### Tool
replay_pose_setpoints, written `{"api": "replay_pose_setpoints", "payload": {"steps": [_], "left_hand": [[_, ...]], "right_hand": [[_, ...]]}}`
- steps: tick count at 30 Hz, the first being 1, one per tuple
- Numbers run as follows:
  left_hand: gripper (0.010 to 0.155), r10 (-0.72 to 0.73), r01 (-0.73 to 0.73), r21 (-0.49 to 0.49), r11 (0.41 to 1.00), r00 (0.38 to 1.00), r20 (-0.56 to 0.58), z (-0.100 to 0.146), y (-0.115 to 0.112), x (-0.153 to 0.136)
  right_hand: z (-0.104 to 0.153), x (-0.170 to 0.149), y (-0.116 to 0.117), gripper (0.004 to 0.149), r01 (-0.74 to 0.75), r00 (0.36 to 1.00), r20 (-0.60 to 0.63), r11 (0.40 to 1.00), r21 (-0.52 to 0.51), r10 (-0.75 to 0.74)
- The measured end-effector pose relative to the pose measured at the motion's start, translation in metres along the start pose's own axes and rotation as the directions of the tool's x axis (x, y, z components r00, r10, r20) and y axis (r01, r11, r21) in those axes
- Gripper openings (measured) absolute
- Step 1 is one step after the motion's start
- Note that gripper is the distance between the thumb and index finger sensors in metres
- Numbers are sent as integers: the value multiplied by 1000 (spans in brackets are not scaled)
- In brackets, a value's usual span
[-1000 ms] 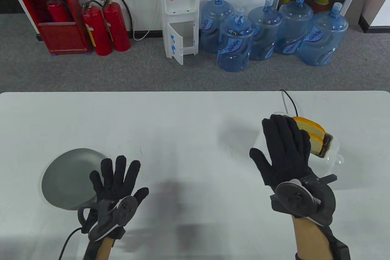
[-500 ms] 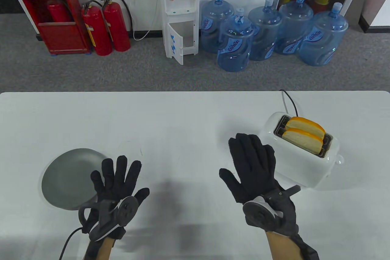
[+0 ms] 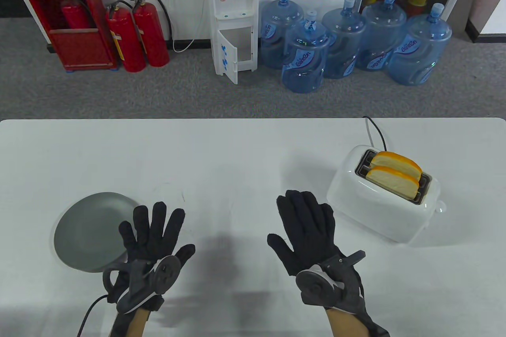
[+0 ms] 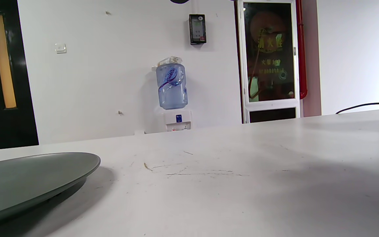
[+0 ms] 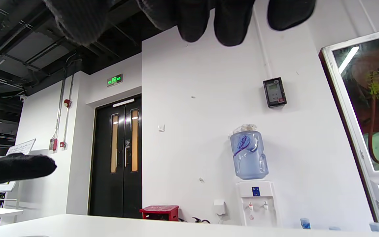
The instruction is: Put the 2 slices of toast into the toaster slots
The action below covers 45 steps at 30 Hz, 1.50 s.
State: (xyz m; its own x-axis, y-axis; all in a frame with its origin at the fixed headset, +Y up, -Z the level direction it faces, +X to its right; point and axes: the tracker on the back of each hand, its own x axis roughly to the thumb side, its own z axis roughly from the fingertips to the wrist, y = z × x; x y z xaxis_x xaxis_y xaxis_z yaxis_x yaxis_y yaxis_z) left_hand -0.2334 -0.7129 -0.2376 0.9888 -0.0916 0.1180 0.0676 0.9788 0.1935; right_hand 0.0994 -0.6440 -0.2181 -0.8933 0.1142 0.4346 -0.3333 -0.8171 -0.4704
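Hands lie nearest on the bench [image 3: 245,147], holding nothing: left hand [image 3: 152,240] with fingers [image 3: 158,214] spread wide, right hand [image 3: 312,234] with fingers straight and together. Grey plate [image 3: 85,230] sits just left of the left fingers. Beyond the right fingers, to their right, the toaster [image 3: 381,198] holds both toast slices [image 3: 393,177] upright in its slots.

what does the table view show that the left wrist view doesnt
Only the table view shows the two toast slices standing in the toaster's slots, both open gloved hands, left hand and right hand, and the fire extinguishers on the floor. Only the left wrist view shows a dark door and a wall panel. Both show the grey plate, the white toaster (just its edge at the wrist), its cable, the table and the water dispenser.
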Motion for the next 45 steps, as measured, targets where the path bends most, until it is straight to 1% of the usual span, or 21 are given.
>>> {"api": "replay_pose_setpoints", "payload": {"steps": [7,11,16,19,30,32,35,45], "left_hand": [[77,-9,9,-6,1000,1000,2,0,0,1],[78,-17,17,-11,1000,1000,0,0,0,2],[77,-18,18,-10,1000,1000,-4,0,1,2],[77,-17,17,-11,1000,1000,-9,0,1,1],[78,-4,3,-9,1000,1000,-13,1,2,0],[78,5,-5,-6,1000,1000,-14,1,2,-1],[78,13,-13,-9,1000,1000,-17,0,1,-2],[78,12,-12,-6,1000,1000,-25,0,1,-5]], "right_hand": [[9,-9,21,77,16,999,-53,998,64,-12],[12,-12,31,77,-34,998,-46,993,112,40],[15,-15,39,78,-24,998,-52,988,153,33],[17,-16,45,80,-58,997,-47,983,175,68],[22,-15,66,79,-95,993,-46,959,268,111],[24,-15,68,80,-107,992,-40,954,279,123],[25,-15,69,80,-87,994,-43,955,285,104],[27,-19,68,77,-81,994,-54,957,279,99]]}}
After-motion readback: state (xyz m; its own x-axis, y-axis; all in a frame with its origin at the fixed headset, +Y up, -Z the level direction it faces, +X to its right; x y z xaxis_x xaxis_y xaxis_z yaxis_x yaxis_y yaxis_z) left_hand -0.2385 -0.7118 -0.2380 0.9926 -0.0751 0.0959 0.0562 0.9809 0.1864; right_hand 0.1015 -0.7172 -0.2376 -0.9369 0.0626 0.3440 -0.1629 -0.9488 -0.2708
